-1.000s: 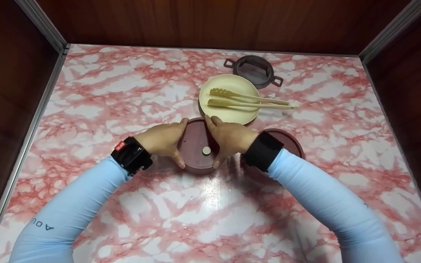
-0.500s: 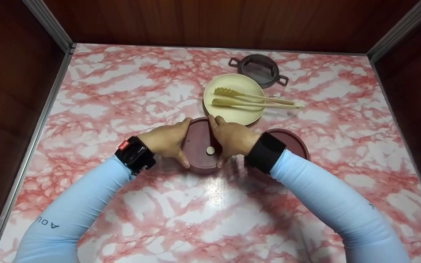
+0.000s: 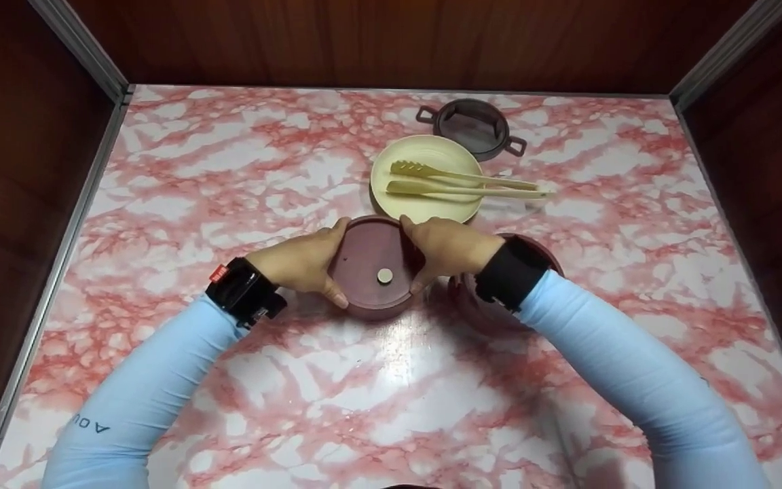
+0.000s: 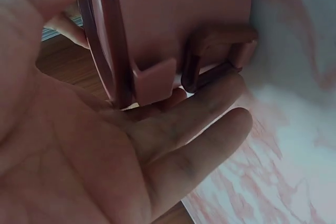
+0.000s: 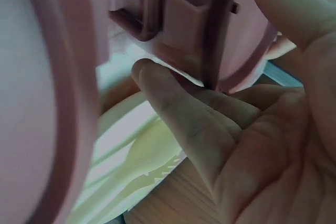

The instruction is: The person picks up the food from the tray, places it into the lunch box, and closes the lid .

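A burgundy pot lid (image 3: 366, 275) with a small pale knob sits on a pot (image 4: 178, 9) of the same colour; a loop handle (image 4: 218, 43) shows low on its side. My left hand (image 3: 299, 261) holds the lid's left edge, thumb in front and fingers behind. At the right edge, my right hand (image 3: 447, 252) spans the rim with thumb and fingers. Its longer fingers look fairly straight in the right wrist view. Partly hidden by my right wrist is a second burgundy pot (image 3: 540, 255).
Behind the lidded pot stands a cream pan (image 3: 425, 212) with yellowish tongs (image 3: 459, 190) lying across it. A dark ring-shaped piece with two handles (image 3: 470, 129) lies farther back. Brown panels (image 3: 391, 47) enclose the marbled table (image 3: 262, 421) at the back and sides.
My right hand has shifted slightly right along the rim, baring more of the lid. My left hand keeps its hold. The camera has shifted a little; the other items stay put.
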`<control>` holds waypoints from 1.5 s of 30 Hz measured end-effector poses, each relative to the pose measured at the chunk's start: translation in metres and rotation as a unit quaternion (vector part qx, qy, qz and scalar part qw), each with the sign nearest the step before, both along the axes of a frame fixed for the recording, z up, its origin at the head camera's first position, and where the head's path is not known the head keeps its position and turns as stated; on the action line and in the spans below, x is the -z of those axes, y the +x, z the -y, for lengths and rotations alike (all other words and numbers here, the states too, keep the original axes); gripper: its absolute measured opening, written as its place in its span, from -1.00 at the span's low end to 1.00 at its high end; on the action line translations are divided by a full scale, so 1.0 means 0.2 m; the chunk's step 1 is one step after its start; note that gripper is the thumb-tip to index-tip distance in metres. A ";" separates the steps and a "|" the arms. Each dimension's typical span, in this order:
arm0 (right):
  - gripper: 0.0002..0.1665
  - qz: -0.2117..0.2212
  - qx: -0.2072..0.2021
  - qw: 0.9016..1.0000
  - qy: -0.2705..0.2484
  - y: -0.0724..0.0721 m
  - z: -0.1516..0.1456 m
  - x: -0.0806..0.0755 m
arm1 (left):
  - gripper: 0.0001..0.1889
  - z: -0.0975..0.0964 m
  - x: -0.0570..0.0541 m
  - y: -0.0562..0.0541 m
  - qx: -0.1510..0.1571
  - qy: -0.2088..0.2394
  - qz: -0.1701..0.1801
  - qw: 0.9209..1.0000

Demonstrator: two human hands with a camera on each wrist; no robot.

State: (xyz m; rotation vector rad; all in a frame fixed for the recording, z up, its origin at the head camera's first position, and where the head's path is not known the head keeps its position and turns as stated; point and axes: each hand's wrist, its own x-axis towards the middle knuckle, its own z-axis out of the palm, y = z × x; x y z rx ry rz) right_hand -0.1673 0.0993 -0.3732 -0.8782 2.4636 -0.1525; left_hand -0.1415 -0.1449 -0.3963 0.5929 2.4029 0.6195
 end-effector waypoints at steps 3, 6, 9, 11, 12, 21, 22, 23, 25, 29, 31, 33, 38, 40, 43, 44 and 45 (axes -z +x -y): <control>0.39 -0.007 0.009 1.000 -0.001 0.00 0.02 0.01 | 0.47 0.01 0.00 0.01 0.003 0.004 -0.005 1.000; 0.36 -0.012 0.020 1.000 0.006 0.01 0.03 0.02 | 0.47 0.01 0.00 0.01 -0.002 0.006 0.000 1.000; 0.37 -0.021 0.028 0.999 0.018 0.03 0.05 0.01 | 0.46 0.01 0.00 0.01 -0.012 0.020 0.003 1.000; 0.36 -0.029 0.029 0.999 0.020 0.04 0.06 0.00 | 0.43 0.01 0.00 0.01 -0.018 0.032 0.003 0.999; 0.36 -0.031 0.029 0.999 0.018 0.04 0.07 -0.01 | 0.42 0.01 0.00 0.01 -0.019 0.038 0.002 0.999; 0.35 -0.017 0.053 0.998 -0.004 0.03 0.05 -0.01 | 0.44 0.01 -0.02 0.00 -0.029 0.040 0.009 0.999; 0.35 -0.015 0.057 0.998 -0.008 0.03 0.05 -0.01 | 0.42 0.01 -0.02 0.00 -0.030 0.046 0.009 0.998; 0.36 -0.014 0.060 0.998 -0.013 0.03 0.04 -0.01 | 0.41 0.01 -0.01 0.00 -0.032 0.052 0.009 0.998; 0.36 -0.011 0.069 0.997 -0.024 0.03 0.04 0.00 | 0.39 0.02 -0.01 0.00 -0.035 0.061 0.009 0.998; 0.28 -0.017 0.101 0.994 -0.046 0.07 0.04 0.00 | 0.37 0.02 0.02 0.01 -0.030 0.078 -0.005 0.996; 0.18 -0.025 0.112 0.992 -0.054 0.09 0.03 0.01 | 0.39 0.03 0.04 0.02 -0.023 0.082 -0.014 0.996; 0.05 -0.038 0.116 0.990 -0.064 0.12 0.02 0.02 | 0.41 0.04 0.05 0.02 -0.019 0.083 -0.018 0.996; -0.13 -0.047 0.157 0.980 -0.113 0.20 -0.01 0.05 | 0.42 0.05 0.09 0.04 -0.040 0.082 -0.017 0.996; -0.10 -0.038 0.191 0.972 -0.134 0.23 -0.04 0.07 | 0.41 0.05 0.10 0.06 -0.053 0.090 -0.019 0.994; -0.15 -0.035 0.225 0.960 -0.160 0.27 -0.06 0.10 | 0.39 0.06 0.12 0.09 -0.076 0.120 -0.021 0.990; -0.17 -0.038 0.231 0.957 -0.171 0.28 -0.06 0.11 | 0.37 0.07 0.13 0.10 -0.085 0.138 -0.021 0.987; -0.16 -0.039 0.237 0.954 -0.181 0.30 -0.06 0.12 | 0.35 0.07 0.14 0.12 -0.094 0.155 -0.020 0.983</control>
